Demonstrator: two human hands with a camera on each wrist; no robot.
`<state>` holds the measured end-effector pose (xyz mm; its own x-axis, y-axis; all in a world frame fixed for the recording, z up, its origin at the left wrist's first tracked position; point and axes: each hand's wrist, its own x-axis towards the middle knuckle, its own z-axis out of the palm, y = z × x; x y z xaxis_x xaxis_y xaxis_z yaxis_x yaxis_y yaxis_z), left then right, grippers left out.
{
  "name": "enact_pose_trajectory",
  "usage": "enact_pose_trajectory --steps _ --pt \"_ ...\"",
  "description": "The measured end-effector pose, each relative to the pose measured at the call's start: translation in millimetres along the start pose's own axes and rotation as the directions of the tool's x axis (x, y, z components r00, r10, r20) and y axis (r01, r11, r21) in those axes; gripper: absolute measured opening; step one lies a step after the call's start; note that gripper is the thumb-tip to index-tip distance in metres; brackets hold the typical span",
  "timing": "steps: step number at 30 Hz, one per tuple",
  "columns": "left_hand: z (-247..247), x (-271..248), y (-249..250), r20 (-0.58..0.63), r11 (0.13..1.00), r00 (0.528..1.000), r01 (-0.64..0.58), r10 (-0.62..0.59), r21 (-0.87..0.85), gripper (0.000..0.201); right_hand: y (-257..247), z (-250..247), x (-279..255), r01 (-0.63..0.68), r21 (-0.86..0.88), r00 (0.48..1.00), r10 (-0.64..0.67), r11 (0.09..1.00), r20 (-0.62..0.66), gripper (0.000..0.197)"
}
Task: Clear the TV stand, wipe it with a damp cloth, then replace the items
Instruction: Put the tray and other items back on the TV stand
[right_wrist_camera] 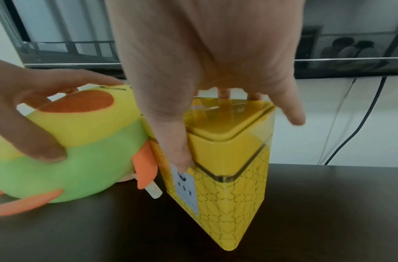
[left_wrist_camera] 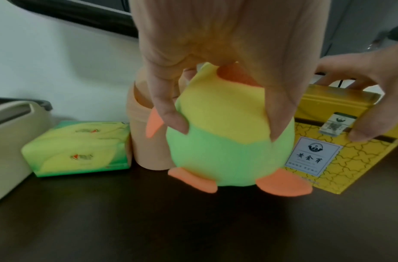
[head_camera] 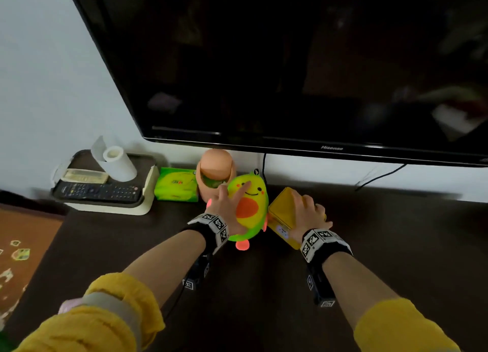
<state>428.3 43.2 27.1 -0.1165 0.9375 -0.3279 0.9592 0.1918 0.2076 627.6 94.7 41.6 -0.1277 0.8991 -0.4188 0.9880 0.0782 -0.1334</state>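
My left hand point(head_camera: 225, 206) wraps the plush toy point(head_camera: 248, 209) from its front, thumb on one flank and fingers point(left_wrist_camera: 171, 117) spread over its yellow and green body, so I have it gripped. In the left wrist view its orange feet sit at or just above the dark TV stand point(head_camera: 264, 285); I cannot tell whether they touch. The toy is near the middle of the stand, below the television point(head_camera: 290, 61).

My right hand point(head_camera: 309, 211) comes down over the lid of the yellow tin point(head_camera: 281, 214), which stands upright just to the right of the toy. The thumb point(right_wrist_camera: 177, 150) presses the tin's left face and the other fingers reach over the far edge of the lid, so I hold it from above. The toy's orange arm touches the tin's side in the right wrist view.

Behind the toy stands a peach bin point(head_camera: 215, 174) with a tilted swing lid. Left of it lies a green tissue pack point(head_camera: 177, 185), touching or just beside the bin. Further left a cream tray point(head_camera: 105, 190) holds a black remote point(head_camera: 100, 191), a pale remote point(head_camera: 84, 176) and a paper roll point(head_camera: 118, 164). A black cable point(head_camera: 380, 177) hangs down the wall to the right.
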Motion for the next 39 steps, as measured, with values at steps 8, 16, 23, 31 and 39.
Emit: enact_pose_trajectory --steps 8,16,23,31,39 --pt "14.1 47.8 46.0 -0.136 0.99 0.982 0.126 -0.133 -0.064 0.115 43.1 -5.3 61.6 0.053 0.038 0.997 -0.055 0.998 0.06 0.106" --pt "21.4 90.1 66.7 -0.086 0.963 0.977 0.172 -0.193 -0.205 0.104 63.0 -6.2 109.1 0.223 0.015 0.968 -0.223 0.975 0.113 0.105" --pt "33.9 109.0 66.6 -0.132 0.967 0.963 0.219 -0.236 -0.132 0.1 64.6 -6.0 131.1 0.301 0.013 0.946 -0.3 0.954 0.126 0.104" --pt "43.9 126.3 61.5 -0.141 0.947 0.95 0.248 -0.279 -0.203 0.087 57.7 -7.5 143.5 0.312 0.022 0.942 -0.313 0.95 0.123 0.103" --pt "55.8 143.0 55.4 -0.116 0.948 0.946 0.285 -0.301 -0.141 0.084 53.1 -2.7 153.5 0.294 -0.023 0.951 -0.29 0.955 0.11 0.107"
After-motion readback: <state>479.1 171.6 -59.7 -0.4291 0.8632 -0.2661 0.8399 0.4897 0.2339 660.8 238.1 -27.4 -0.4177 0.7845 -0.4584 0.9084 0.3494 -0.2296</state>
